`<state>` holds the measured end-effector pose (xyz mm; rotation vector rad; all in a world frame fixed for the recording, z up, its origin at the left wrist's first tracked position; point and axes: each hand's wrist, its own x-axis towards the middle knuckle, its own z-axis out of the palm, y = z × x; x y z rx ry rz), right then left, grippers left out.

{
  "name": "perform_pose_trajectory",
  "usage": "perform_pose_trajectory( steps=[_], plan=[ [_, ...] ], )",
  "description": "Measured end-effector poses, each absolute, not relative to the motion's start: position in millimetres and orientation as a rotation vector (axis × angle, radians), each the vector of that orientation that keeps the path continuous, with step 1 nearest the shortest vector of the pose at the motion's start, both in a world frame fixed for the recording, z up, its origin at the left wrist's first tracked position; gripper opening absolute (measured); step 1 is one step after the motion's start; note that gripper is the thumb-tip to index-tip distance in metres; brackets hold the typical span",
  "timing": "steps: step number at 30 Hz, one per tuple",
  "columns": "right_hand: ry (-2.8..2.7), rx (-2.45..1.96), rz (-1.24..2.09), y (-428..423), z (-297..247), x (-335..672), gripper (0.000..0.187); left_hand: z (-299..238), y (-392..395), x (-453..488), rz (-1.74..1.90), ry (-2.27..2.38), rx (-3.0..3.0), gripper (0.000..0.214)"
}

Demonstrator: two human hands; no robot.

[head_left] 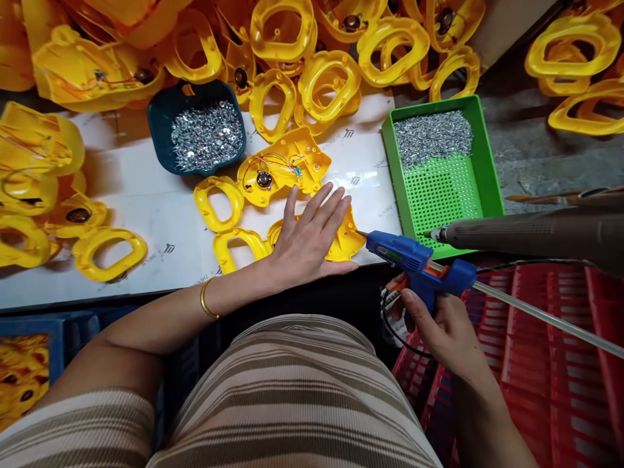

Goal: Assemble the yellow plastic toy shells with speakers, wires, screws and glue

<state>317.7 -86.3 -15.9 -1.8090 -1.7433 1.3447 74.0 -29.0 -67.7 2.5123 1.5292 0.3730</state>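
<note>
My left hand (309, 237) lies with fingers spread over a yellow plastic shell (347, 237) at the table's near edge, hiding much of it. In my right hand (441, 322) is a blue glue gun (407, 253). Its tip is close to the shell's right side, and a long clear glue stick (546, 316) runs out of its back. Just beyond my left hand sits another yellow shell (285, 169) with a small speaker, thin wires and a green circuit board inside. Two yellow oval rings (219, 203) are to the left of these shells.
A dark teal bin (160, 140) and a green perforated tray (490, 175) hold small metal screws. An electric screwdriver (517, 233) reaches in from the right. Yellow parts (329, 84) pile along the back and left. Red crates (536, 364) stand at lower right, a blue crate (58, 338) at lower left.
</note>
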Motion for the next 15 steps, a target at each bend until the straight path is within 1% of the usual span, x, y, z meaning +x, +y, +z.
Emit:
perform_pose_trajectory(
  steps=[4, 10, 15],
  plan=[
    [-1.747, -1.842, 1.352, -84.3, -14.1, 317.6, 0.043, -67.9, -28.7, 74.1, 0.369, 1.516, 2.521, 0.091],
    [-1.764, -1.972, 1.354, -83.3, -11.4, 315.9, 0.058, -66.0, -30.3, 75.5, 0.364, 1.524, 2.516, 0.088],
    [-1.836, -2.013, 1.264, -85.7, -9.4, 314.5, 0.06, -65.0, -29.8, 75.5, 0.357, 1.526, 2.512, 0.088]
  ],
)
